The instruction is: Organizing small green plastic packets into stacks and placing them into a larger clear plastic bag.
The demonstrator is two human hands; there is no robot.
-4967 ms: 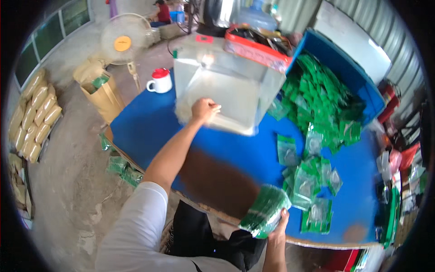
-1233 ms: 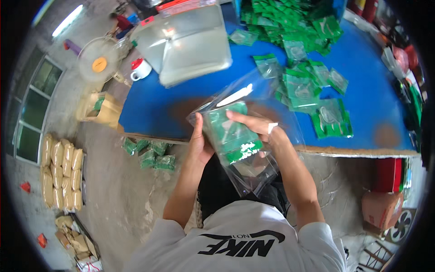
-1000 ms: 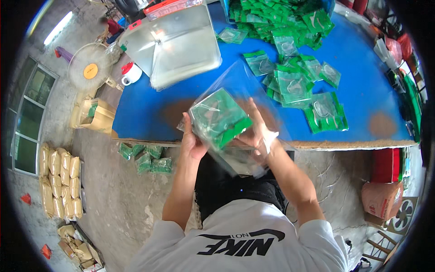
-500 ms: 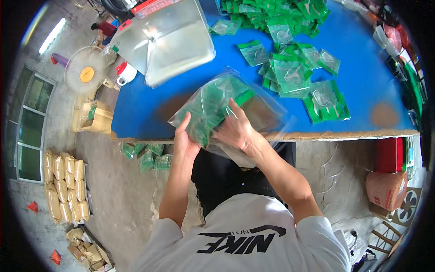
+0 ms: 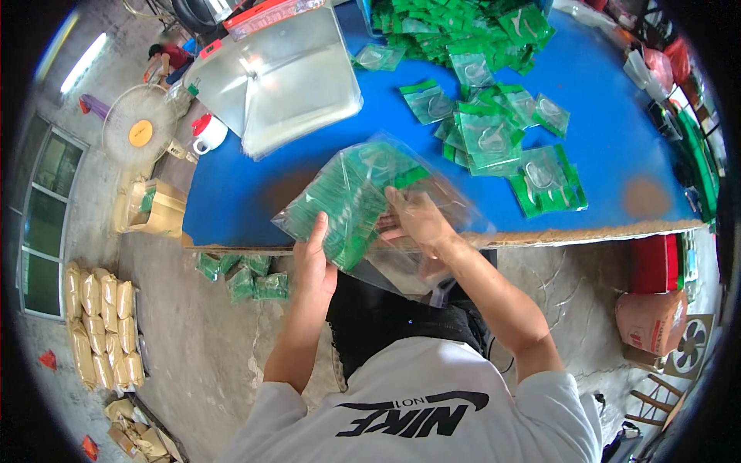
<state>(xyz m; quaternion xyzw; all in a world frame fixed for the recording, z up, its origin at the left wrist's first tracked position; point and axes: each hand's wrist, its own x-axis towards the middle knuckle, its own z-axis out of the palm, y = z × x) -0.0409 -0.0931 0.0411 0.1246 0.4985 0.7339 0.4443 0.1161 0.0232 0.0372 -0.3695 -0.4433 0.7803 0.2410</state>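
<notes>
A large clear plastic bag, filled on its left part with a stack of small green-and-clear packets, is held tilted over the table's front edge. My left hand grips its lower left side, thumb on top and the other fingers beneath. On the bag's right part, my right hand has its fingers curled at the plastic beside the stack; whether the fingertips are inside the bag is hard to tell. The bag's loose clear end hangs below the right hand.
The blue table bears loose green packets, a large heap and a stack of flat clear bags. A white mug with a red lid stands at its left edge. Filled packs lie on the floor below.
My right hand has drawn slightly right and away from the packets. The bag has shifted a little lower left, and its stack shows more plainly. The whole view has shifted slightly.
</notes>
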